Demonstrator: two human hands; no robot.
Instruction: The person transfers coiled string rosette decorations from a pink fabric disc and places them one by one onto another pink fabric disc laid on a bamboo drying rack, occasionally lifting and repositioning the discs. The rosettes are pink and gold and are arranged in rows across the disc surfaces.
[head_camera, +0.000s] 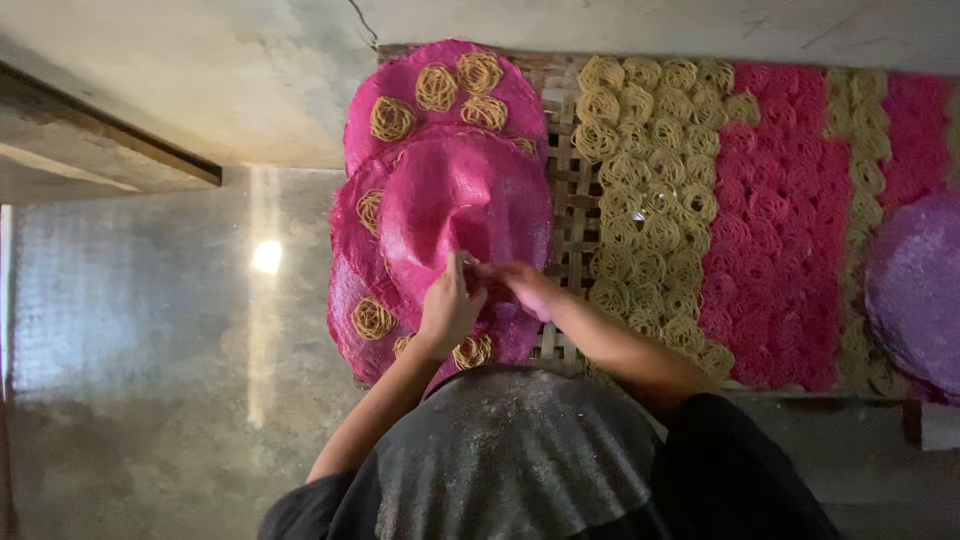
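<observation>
Head view: the left hand (450, 312) and right hand (527, 288) meet at the near edge of the top pink mat (455, 205), each grip pinching its rim. Noodle coils (372, 318) lie just left. A bamboo rack (572, 190) shows right; bare floor (150, 330) spreads left.

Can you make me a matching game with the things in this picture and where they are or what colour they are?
Things:
1. round mesh mat under the hands
2. noodle coils in the left rows on the rack
3. noodle coils in the middle rows on the rack
4. round mat at the right edge

Descriptions:
A. purple
B. pale yellow
C. pink, touched by the left hand and right hand
D. pink, laid in rows on the bamboo rack

Pairs: 1-C, 2-B, 3-D, 4-A
</observation>
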